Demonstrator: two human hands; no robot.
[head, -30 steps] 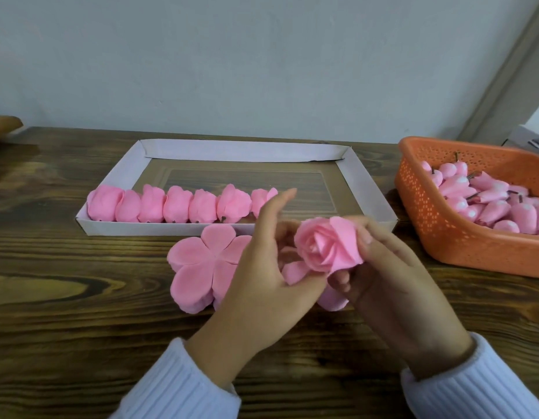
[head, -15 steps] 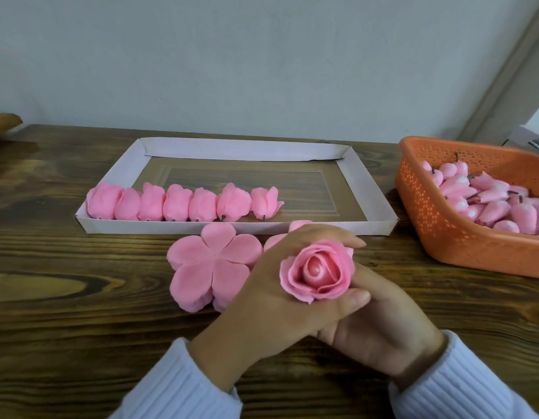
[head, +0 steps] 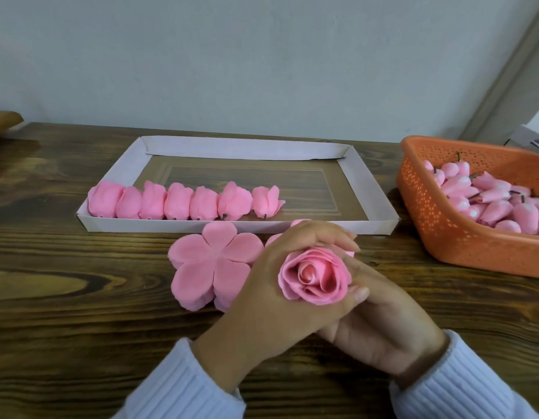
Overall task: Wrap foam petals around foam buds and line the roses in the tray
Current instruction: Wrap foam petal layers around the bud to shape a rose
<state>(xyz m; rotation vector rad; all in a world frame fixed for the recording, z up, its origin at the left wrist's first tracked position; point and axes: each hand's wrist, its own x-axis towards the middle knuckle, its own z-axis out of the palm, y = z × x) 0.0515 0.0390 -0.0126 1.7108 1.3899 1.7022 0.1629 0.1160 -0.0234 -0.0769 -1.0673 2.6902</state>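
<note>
A pink foam rose [head: 315, 276] faces up at me, its petals wrapped round the bud. My left hand [head: 271, 297] grips it, fingers curled over the far side and thumb along the near side. My right hand [head: 380, 316] lies under and behind the left hand, cupped against the rose's base; its grip is mostly hidden. A flat stack of five-lobed pink petals [head: 212, 264] lies on the table just left of my hands. The white cardboard tray [head: 244, 148] holds a row of several finished roses [head: 183, 204] along its near edge.
An orange perforated basket [head: 434, 219] at the right holds several pink foam buds [head: 491, 201] with short stems. The dark wooden table [head: 65, 313] runs to a grey wall. A brown object [head: 3, 122] shows at the far left edge.
The rose turned from facing sideways to facing up and came lower and nearer. My left hand closed around it from an open-fingered pose; my right hand slid beneath.
</note>
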